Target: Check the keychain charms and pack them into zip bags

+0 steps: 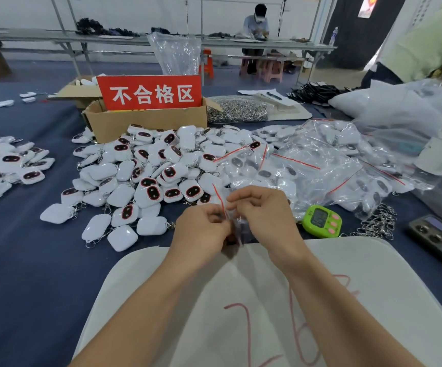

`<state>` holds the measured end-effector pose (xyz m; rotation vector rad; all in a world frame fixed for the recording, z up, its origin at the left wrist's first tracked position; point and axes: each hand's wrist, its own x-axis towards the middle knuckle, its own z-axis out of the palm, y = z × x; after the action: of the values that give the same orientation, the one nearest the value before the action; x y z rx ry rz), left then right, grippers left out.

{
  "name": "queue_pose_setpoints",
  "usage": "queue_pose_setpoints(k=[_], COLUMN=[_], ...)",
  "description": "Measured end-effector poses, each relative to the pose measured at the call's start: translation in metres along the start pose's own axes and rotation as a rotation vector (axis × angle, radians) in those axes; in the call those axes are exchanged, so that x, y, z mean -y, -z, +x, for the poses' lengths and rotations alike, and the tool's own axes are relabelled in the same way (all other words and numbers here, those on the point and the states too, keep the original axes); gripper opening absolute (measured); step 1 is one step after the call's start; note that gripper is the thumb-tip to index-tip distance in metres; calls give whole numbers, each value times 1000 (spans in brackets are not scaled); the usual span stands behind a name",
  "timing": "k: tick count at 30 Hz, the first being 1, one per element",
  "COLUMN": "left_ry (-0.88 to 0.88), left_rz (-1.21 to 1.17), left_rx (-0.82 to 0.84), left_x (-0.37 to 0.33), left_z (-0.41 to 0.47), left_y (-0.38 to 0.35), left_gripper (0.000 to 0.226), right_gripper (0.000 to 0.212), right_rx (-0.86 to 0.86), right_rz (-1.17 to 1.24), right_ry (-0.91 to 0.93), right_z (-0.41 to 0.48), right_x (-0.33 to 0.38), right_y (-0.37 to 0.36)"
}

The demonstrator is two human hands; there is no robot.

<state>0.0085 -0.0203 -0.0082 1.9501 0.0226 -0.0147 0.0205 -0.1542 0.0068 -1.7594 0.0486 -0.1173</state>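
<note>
Two bare hands meet over the far edge of a white soft pad (347, 287) that lies on the dark blue tabletop (29, 260), and between them hangs a small clear plastic zip bag (241, 226) with a red closing strip. The left hand (201, 229) has its fingers (214, 217) curled and pinching one side of the bag's mouth. The right hand (262, 215) pinches the other side, so I judge the strip is being opened or pressed closed; which one I cannot tell. A dark blurred shape shows low in the bag, perhaps a charm already inside. The bag is held close to the body, probably so the hands work without reaching. Loose white keychain charms (148, 181) with dark oval faces lie heaped just behind the hands, and filled clear bags (307, 165) are heaped to the right, so unpacked and packed pieces are kept apart. A brown cardboard box (145, 123) with a red sign stands behind, likely for rejects.
</note>
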Motion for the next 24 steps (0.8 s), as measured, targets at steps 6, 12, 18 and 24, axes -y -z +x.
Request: queue_pose_setpoints(k=[6, 12, 18, 24], left_ry=[-18, -128, -560, -142], left_rz=[-216, -556, 515, 421], left_rx=[-145, -787, -864, -358], left_x=[-15, -20, -12, -5], left_z=[-4, 0, -12, -11], left_y=[2, 74, 53, 19], left_gripper=[17, 18, 18, 11], right_gripper=[15, 21, 12, 25], right_rx=[121, -69, -27, 25], right_rz=[-587, -695, -185, -239], right_ry=[164, 177, 213, 176], right_z=[13, 17, -16, -16], right_x=[-7, -12, 7, -4], right_y=[10, 24, -15, -25])
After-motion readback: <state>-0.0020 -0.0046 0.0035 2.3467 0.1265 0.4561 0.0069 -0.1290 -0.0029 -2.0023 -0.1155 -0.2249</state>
